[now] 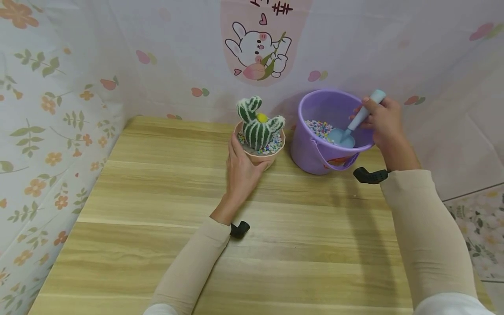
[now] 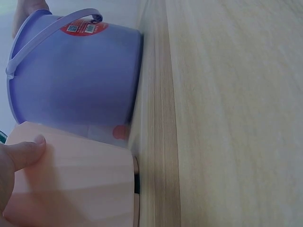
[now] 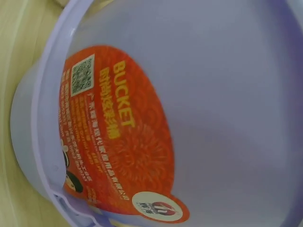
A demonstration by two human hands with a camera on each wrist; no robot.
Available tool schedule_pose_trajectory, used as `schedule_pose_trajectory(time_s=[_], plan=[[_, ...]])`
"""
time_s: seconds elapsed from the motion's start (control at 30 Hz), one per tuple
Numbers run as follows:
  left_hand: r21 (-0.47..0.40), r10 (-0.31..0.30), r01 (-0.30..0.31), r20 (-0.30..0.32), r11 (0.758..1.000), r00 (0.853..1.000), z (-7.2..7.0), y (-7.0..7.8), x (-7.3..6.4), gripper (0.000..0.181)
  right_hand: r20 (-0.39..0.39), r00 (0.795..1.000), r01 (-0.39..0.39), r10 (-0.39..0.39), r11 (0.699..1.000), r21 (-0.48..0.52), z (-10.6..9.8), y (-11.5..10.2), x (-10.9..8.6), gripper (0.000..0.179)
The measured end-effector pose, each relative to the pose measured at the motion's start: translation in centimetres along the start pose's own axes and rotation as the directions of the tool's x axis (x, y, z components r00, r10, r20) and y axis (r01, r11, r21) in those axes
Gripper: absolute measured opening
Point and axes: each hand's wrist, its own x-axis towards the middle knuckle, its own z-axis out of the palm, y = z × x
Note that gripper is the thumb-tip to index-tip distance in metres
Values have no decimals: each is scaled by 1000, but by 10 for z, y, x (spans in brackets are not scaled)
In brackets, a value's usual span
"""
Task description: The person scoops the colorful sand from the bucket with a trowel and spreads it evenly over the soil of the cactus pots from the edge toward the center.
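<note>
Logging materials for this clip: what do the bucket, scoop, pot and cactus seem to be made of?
Bucket: most likely plastic, smooth with a slight sheen and a thin moulded rim.
Scoop: probably plastic too, smooth and evenly pale blue.
Pot: plastic or ceramic, matte-looking with smooth ridged sides; the look leaves it open.
Cactus: perhaps knitted yarn, soft-looking, with fuzzy white lines along its green body.

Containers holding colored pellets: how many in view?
2: peach pot, gripped by the left hand; purple bucket, right of the pot in the head view.
</note>
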Motion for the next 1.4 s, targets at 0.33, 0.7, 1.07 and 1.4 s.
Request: schedule_pose_trajectory(time_s=[0.33, 0.7, 1.07, 1.4], plan=[[-12, -2, 1, -7, 1000, 1000, 0, 0, -2, 125, -35, 999, -25, 30, 992, 126, -6, 0, -1, 26], [13, -23, 23, 14, 1000, 1000, -1, 2, -2, 126, -146, 987, -17, 67, 949, 316, -8, -3, 2, 17], [22, -33, 34, -47, 999, 998, 6, 3, -5, 127, -247, 959, 5, 141, 860, 511, -14, -4, 6, 55], [74, -27, 31, -58, 997, 998, 2, 4, -9, 129, -249, 949, -2, 194, 791, 612, -17, -6, 6, 37]])
